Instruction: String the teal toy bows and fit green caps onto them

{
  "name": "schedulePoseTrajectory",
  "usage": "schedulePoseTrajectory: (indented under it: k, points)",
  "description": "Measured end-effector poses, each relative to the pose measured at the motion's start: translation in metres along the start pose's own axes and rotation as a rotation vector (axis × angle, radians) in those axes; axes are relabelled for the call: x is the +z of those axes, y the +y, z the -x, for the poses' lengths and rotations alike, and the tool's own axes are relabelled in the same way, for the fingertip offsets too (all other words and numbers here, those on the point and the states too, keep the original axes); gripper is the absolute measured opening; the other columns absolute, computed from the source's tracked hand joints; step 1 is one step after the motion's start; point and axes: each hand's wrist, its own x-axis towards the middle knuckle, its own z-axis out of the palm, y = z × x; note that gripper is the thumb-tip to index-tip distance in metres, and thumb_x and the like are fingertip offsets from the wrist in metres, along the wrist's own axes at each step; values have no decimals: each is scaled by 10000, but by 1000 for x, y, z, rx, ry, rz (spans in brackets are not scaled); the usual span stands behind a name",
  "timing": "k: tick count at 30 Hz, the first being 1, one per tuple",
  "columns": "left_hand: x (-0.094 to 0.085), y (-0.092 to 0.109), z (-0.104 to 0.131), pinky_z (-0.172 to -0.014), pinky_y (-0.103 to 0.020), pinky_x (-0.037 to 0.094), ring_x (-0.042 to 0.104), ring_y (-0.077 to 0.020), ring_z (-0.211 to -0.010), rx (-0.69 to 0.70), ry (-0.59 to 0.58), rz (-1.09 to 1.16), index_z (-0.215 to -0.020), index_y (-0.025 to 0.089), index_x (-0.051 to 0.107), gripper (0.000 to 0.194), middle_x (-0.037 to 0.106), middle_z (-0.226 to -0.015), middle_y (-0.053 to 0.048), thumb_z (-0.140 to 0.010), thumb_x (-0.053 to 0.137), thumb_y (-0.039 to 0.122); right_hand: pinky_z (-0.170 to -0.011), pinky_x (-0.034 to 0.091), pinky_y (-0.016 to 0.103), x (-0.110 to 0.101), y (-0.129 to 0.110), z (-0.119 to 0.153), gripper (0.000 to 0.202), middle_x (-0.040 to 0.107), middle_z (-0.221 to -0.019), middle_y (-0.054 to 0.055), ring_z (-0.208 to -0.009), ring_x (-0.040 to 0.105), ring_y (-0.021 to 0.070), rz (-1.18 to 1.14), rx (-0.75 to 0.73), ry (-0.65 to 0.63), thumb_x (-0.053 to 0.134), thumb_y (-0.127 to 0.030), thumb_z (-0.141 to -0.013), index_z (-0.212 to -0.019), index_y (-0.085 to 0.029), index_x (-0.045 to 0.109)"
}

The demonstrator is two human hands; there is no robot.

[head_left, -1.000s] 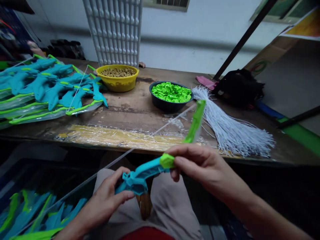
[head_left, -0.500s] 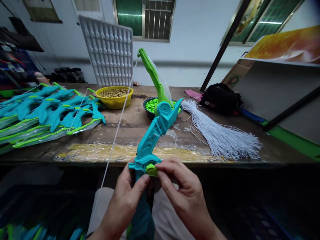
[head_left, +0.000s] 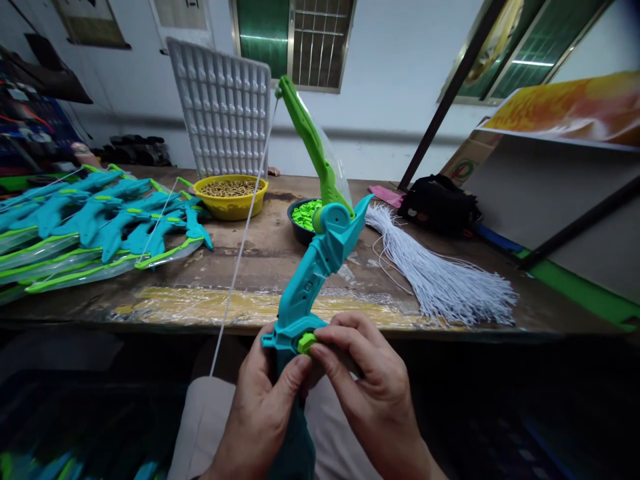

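Note:
A teal toy bow (head_left: 299, 283) with a lime-green limb (head_left: 309, 137) stands tilted in front of me, its lower part over my lap. My left hand (head_left: 267, 397) is wrapped around the bow's grip, with the thumb near a round opening. Between the thumb and forefinger of my right hand (head_left: 367, 383) is a small green plastic piece (head_left: 307, 343), held at that opening; how deep it sits is hidden by my fingers. From the limb's tip a white string (head_left: 243, 243) runs down to the left of the bow, past my knee.
Several teal and green bows (head_left: 107, 210) are piled on the left of the table (head_left: 210, 277). Behind stand a yellow bowl (head_left: 230, 208) of small rings and a dark bowl (head_left: 300, 230) of green pieces. A bundle of white strings (head_left: 440, 270) and a black bag (head_left: 440, 203) lie right.
The green piece has turned and sits closer against the bow's opening, with my right fingertips still on it. The bow and both hands have shifted slightly right in view.

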Motion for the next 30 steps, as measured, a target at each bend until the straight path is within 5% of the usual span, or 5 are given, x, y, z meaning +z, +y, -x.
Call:
schedulePoseTrajectory:
  k: [7,12,21,26,30]
  points:
    - [-1,-3,-5,-598,-224,499,556,-131,-608,-37,45,68,-1081,186,651,439,667,-751,-1,-823,775,518,-995,496,291,4,9,-3,264,603,-1258,50,-1175,600,202,15,133,-6,672,-222,-917,-1171,-249,604]
    - [-4,-7,-7,-508,-208,454,519,-114,-533,-93,59,212,-955,167,658,395,618,-661,4,-795,803,498,-791,500,255,3,7,-14,228,641,-1011,12,-908,636,163,-96,272,-279,641,-270,-935,-1160,-235,642]
    - [-27,-22,-15,-794,-272,550,672,-205,-854,41,111,48,-1081,173,671,390,735,-945,-64,-845,771,467,-805,494,267,28,10,-13,108,610,-986,27,-910,617,168,-187,263,-198,608,-209,-921,-1028,-202,619]
    - [-24,-16,-27,-466,-192,442,537,-109,-487,-163,105,232,-935,157,655,506,623,-588,14,-742,822,594,-844,512,310,37,24,-17,223,638,-1054,49,-962,644,208,-233,285,-198,656,-326,-934,-1138,-237,660]
    - [-29,-14,-36,-445,-175,437,537,-100,-455,-296,98,322,-918,153,631,609,630,-556,4,-653,857,653,-726,540,312,32,30,-26,350,674,-1036,63,-850,672,214,-464,472,-313,634,-498,-954,-1200,-248,654]
